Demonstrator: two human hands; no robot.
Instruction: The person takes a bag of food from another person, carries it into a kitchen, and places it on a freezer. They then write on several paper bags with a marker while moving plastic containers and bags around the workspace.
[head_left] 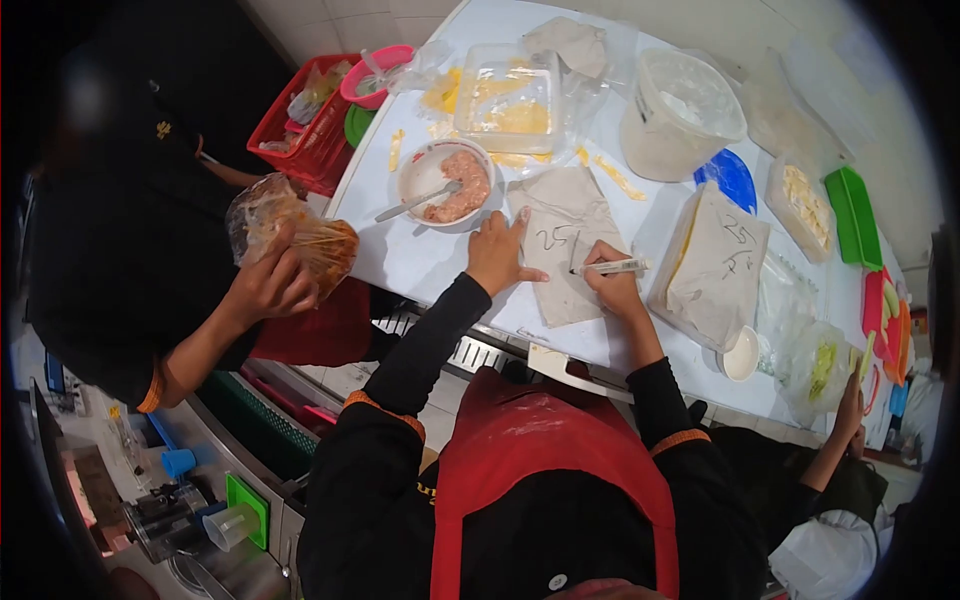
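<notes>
My right hand (612, 282) is closed around a white marker (622, 266), its tip on a sheet of greyish paper (572, 215) that lies on the white table. Handwriting that looks like "25" and a further stroke shows on the paper. With fingers spread, my left hand (497, 252) presses on the table and the paper's left edge, thumb on the sheet. Just beyond that hand stands a white bowl (412, 170) of pinkish minced meat (466, 188) with a metal spoon (420, 202) in it. To the right sits a paper-covered stack (715, 262) with similar writing.
A clear plastic container (508, 100), a white bucket (682, 120), a blue lid (728, 178) and a small white cup (740, 355) stand on the table. At left a co-worker's hand (272, 280) holds a plastic bag of orange-brown food (325, 250). Another person's hand (848, 415) is at right.
</notes>
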